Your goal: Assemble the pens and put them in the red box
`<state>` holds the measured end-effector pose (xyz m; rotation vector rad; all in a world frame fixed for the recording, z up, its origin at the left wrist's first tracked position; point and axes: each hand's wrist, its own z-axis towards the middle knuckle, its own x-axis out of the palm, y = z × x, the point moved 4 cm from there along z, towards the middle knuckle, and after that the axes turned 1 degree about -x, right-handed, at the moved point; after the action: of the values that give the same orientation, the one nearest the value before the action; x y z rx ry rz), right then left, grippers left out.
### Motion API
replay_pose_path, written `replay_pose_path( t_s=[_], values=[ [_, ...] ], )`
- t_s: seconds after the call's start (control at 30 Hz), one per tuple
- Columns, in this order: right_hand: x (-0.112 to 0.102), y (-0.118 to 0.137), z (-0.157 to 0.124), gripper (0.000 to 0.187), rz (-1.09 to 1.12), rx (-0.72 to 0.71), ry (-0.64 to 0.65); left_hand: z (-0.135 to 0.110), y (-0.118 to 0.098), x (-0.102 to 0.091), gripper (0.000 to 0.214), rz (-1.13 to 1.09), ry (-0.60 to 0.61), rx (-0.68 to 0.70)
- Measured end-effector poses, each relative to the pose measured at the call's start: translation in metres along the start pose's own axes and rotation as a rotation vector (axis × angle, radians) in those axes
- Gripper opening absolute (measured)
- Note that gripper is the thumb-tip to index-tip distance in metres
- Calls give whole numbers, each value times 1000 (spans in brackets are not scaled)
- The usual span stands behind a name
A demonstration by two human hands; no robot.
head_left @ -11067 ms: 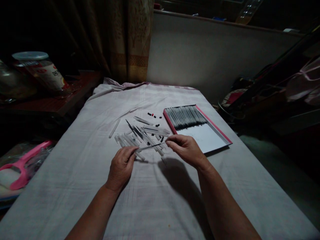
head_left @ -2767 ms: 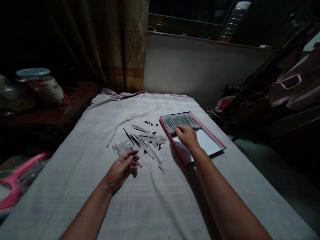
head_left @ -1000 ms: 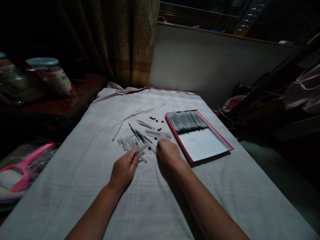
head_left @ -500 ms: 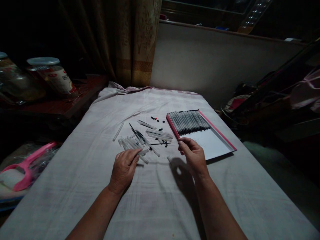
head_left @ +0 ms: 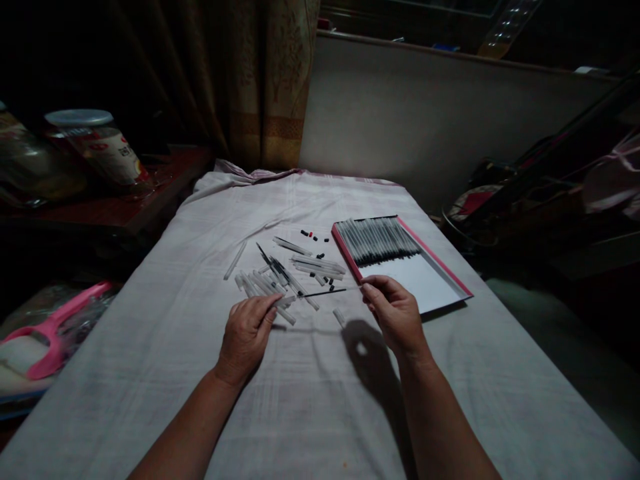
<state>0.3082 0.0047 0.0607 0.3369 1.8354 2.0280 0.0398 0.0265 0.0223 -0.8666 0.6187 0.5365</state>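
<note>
My left hand (head_left: 249,333) pinches a translucent pen barrel (head_left: 286,302), its open end pointing right. Between thumb and fingertips of my right hand (head_left: 393,310) is the clear end of a pen refill (head_left: 325,292). The refill's dark ink part stretches left, and its tip is at or just inside the barrel's mouth; I cannot tell which. Under and beyond my left hand lies a loose heap of clear pen barrels (head_left: 257,283). Dark refills (head_left: 277,268) rest across that heap. More clear barrels (head_left: 317,267) lie beside it.
A pink-edged shallow box (head_left: 345,252) at right holds a row of assembled pens (head_left: 377,240). Small black caps (head_left: 327,240) and a red one (head_left: 311,235) are scattered on the white cloth (head_left: 295,400). Jars (head_left: 103,150) stand on a side table; pink scissors-like handles (head_left: 50,330) lie left.
My right hand has shifted slightly right and toward me with the refill. The refill's tip and the barrel's end now line up. My left hand has barely moved.
</note>
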Motion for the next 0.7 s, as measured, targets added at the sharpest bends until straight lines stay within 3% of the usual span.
replay_pose_path(
  t_s=[0.3, 0.43, 0.53, 0.6, 0.7],
  values=[
    [14, 8, -1, 22, -63, -56, 104, -1, -8, 0, 29, 64, 59, 74],
    [33, 4, -9, 22, -105, -73, 253, -3, -10, 3, 29, 50, 93, 79],
    [44, -2, -14, 37, -117, -35, 407, -3, -10, 3, 29, 11, 81, 69],
    [43, -7, -13, 42, -152, -37, 409, -2, -10, 2, 28, -7, 56, 59],
    [37, -10, -7, 28, -332, -141, 345, -1, -11, -1, 25, -1, 2, 39]
  ],
)
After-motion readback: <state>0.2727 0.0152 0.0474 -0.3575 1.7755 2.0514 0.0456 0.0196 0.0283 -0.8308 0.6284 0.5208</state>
